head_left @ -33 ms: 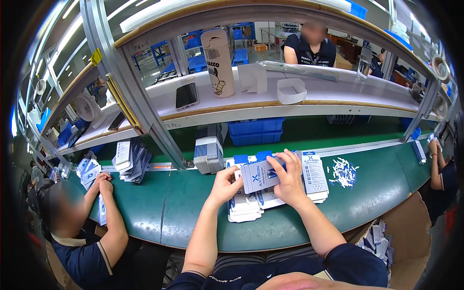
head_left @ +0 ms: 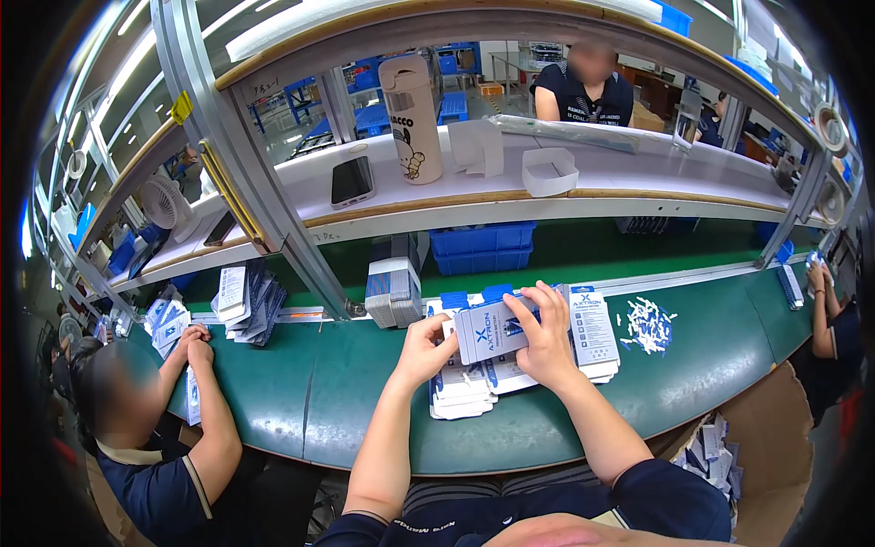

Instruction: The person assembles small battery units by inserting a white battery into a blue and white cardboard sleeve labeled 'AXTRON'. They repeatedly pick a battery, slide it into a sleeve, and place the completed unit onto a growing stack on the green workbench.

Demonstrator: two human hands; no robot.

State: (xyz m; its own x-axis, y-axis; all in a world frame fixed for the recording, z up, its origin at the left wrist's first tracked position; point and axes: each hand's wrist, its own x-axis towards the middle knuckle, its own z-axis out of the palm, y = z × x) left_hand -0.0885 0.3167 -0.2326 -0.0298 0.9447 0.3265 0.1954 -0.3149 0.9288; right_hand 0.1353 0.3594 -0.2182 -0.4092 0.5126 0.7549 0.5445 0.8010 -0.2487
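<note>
A grey-and-blue flat printed package (head_left: 486, 335), perhaps several pressed together, is held up between my two hands. My left hand (head_left: 425, 353) grips its left end, thumb against the front. Over the right part lies my right hand (head_left: 547, 342), its fingers reaching across the top and hiding some of the face. Beneath them, stacks of white-and-blue flat packages (head_left: 463, 397) rest on the green table, partly covered by my hands. Another white-and-blue package stack (head_left: 597, 342) lies just right of my right hand.
A heap of small white-and-blue pieces (head_left: 649, 326) lies at right. Upright grey packages (head_left: 394, 294) stand near a blue bin (head_left: 481, 246). The shelf (head_left: 410, 214) holds a phone and tumbler. A co-worker's hands (head_left: 194, 346) rest at left; a cardboard box (head_left: 775, 438) stands lower right.
</note>
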